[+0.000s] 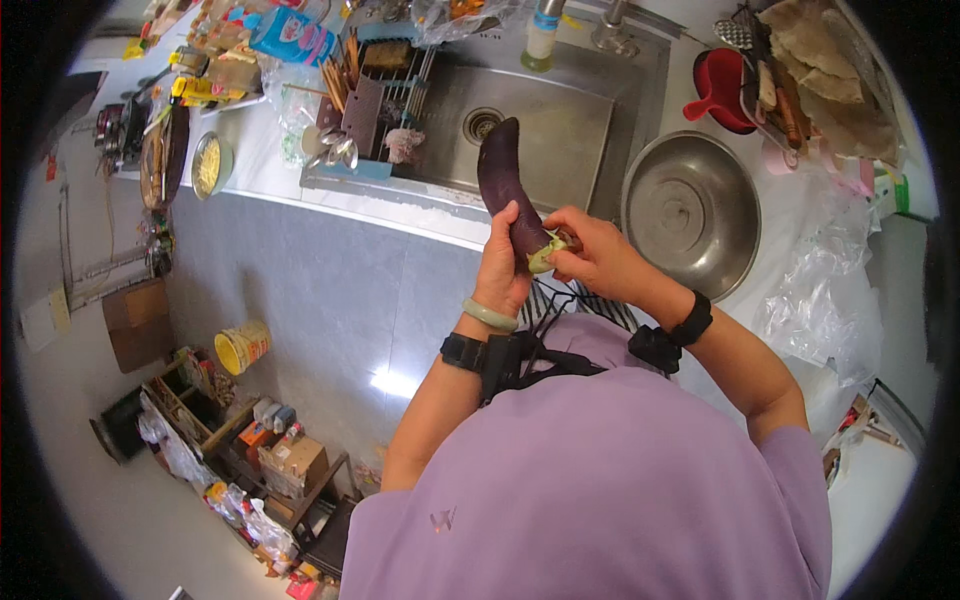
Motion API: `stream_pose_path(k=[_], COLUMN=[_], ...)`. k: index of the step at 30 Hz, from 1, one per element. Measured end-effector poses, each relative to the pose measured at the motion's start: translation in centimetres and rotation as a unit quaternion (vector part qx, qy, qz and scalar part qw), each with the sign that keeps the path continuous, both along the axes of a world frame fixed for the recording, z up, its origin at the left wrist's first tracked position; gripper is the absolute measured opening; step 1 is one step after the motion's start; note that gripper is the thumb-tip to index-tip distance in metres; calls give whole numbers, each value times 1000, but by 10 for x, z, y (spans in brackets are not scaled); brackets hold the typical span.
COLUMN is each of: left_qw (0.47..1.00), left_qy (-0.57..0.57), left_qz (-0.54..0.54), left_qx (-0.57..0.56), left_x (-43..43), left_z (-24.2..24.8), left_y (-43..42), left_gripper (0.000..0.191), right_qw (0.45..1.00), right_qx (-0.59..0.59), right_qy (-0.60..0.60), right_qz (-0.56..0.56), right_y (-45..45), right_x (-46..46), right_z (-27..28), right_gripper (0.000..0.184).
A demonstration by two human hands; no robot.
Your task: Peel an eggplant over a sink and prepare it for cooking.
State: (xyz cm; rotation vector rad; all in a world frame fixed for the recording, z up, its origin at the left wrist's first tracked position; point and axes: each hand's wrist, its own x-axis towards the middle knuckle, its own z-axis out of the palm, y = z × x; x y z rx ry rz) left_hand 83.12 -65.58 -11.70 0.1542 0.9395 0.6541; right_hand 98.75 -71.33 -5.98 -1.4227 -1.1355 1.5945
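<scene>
A long dark purple eggplant point(501, 166) is held up in front of the near edge of the steel sink point(555, 112). My left hand point(501, 262) wraps around its lower part, the thumb lying along the skin. At the stem end, the fingers of my right hand point(600, 251) pinch the pale green calyx point(546, 259), part of which stands away from the purple skin. The far tip of the eggplant curves over the sink, close to the drain point(481, 124) in this view.
Right of the sink sits a wide steel basin point(690, 214), with a red scoop-like container point(721, 94) behind it. A dish rack point(386, 97) with spoons and chopsticks stands on the left. Farther left is a bowl of pale shreds point(212, 166). A yellow bucket point(241, 347) is on the floor.
</scene>
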Motion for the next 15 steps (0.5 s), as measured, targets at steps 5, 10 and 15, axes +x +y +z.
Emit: stream_pose_path(k=[5,10,15], left_qw=[999,999,999], left_qy=[32,27,10], left_qz=[24,20,-33], left_qx=[32,35,31], left_x=[31,48,54], left_z=[1,7,4], left_y=[-4,-4,-3], left_gripper=[35,31,31], right_qw=[983,981,978], right_qx=[51,37,89], right_qy=[-159,-158,-167], right_qz=[-72,-102,-82], right_y=[-5,-14,-19], right_x=[8,19,41], right_z=[4,10,4], right_gripper=[35,31,28])
